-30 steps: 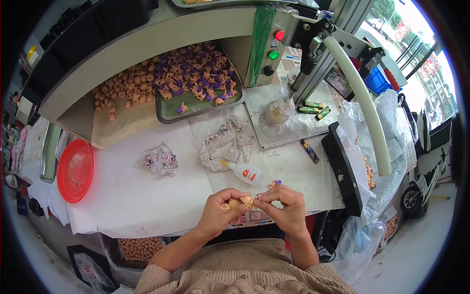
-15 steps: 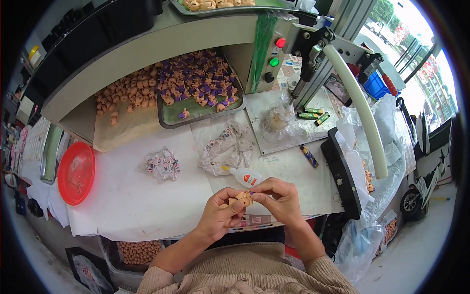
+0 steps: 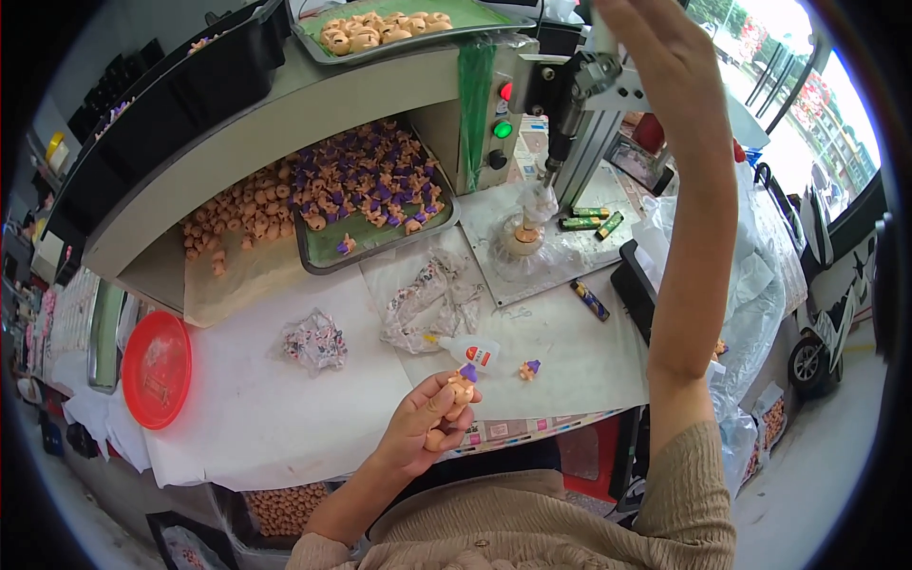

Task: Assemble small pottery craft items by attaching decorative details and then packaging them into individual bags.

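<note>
A: State the condition of the left hand (image 3: 427,418).
B: Thumb and fingers pinch a peach figurine (image 3: 460,391), its purple part uppermost. The figurine is above the table's near edge. A round peach piece (image 3: 435,440) sits lower in the same hand.
A: And the right hand (image 3: 655,43)?
B: Raised at the upper edge of the view, beside the bench press (image 3: 562,142). Fingertips are cut off; whether they grip anything cannot be told.
A: Identify adjacent items.
B: A white squeeze bottle (image 3: 478,354) with a yellow tip lies just beyond the left hand. A second figurine (image 3: 529,370) rests right of the bottle, apart from it. Behind, a green-lined tray (image 3: 318,251) carries many purple-and-peach figurines (image 3: 366,180). Three green cylinders (image 3: 580,224) lie on the press's base plate (image 3: 489,280).
</note>
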Tool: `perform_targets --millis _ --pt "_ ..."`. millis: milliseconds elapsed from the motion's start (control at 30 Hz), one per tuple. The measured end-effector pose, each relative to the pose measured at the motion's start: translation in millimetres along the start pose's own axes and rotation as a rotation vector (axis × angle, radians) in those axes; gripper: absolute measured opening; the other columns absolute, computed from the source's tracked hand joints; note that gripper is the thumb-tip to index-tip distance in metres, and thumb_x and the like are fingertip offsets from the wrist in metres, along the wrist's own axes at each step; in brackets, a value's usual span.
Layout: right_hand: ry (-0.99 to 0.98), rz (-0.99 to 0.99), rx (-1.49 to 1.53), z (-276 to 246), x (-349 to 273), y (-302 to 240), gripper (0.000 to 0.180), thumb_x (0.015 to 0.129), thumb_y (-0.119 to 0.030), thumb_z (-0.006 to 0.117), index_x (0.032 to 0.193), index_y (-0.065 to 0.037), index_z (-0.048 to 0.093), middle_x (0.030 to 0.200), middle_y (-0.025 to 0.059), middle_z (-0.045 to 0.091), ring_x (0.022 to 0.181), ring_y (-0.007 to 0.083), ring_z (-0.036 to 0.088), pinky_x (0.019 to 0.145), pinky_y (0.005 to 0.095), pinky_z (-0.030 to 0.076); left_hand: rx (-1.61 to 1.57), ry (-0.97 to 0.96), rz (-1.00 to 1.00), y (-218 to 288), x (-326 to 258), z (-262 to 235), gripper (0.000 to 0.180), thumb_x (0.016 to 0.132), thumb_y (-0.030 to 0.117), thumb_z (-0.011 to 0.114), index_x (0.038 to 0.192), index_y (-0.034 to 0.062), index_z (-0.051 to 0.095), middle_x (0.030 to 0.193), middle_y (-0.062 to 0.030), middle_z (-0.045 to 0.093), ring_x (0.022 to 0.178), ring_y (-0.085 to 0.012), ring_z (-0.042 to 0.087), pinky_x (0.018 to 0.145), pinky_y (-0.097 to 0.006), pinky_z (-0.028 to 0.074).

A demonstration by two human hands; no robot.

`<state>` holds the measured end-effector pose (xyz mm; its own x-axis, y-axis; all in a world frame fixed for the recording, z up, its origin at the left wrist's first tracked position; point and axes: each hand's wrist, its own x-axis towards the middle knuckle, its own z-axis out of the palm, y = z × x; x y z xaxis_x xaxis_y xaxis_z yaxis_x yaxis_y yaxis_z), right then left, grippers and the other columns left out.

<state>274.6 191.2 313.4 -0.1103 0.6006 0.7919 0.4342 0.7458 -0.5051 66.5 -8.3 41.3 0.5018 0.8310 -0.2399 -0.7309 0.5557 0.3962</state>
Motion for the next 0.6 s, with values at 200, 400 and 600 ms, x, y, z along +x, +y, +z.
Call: perform_targets --millis 200,400,600 --pt "0.233 -0.276 -0.416 12.8 -61.5 19.3 0.020 0.086 -0.007 0.062 0.105 -0.003 0.068 0.103 0.0114 0.069 0.103 0.0215 0.062 0.091 0.0311 0.045 0.056 0.012 0.054 15.3 -5.5 1.9 0.025 0.097 0.019 0.051 0.118 0.0055 0.051 0.108 -0.0110 0.059 0.074 -0.0108 0.052 0.046 -0.018 0.038" --pt "-0.356 0.345 -0.552 21.0 -191.4 57.3 0.022 0.076 -0.003 0.066 0.098 -0.006 0.069 0.117 0.0153 0.060 0.105 0.0308 0.058 0.091 0.0376 0.045 0.111 0.113 0.137 30.2 1.2 0.9 0.028 0.093 0.022 0.059 0.118 0.0104 0.053 0.102 -0.0053 0.057 0.076 -0.0114 0.051 0.046 -0.017 0.036" --pt "-0.281 0.167 -0.452 34.4 -228.5 127.6 0.025 0.078 0.002 0.063 0.100 -0.009 0.070 0.110 0.0151 0.060 0.102 0.0309 0.056 0.088 0.0391 0.047 0.241 0.043 0.097 33.9 34.5 38.8 0.024 0.092 0.016 0.060 0.115 0.0105 0.056 0.096 -0.0003 0.057 0.077 -0.0087 0.053 0.049 -0.019 0.039"
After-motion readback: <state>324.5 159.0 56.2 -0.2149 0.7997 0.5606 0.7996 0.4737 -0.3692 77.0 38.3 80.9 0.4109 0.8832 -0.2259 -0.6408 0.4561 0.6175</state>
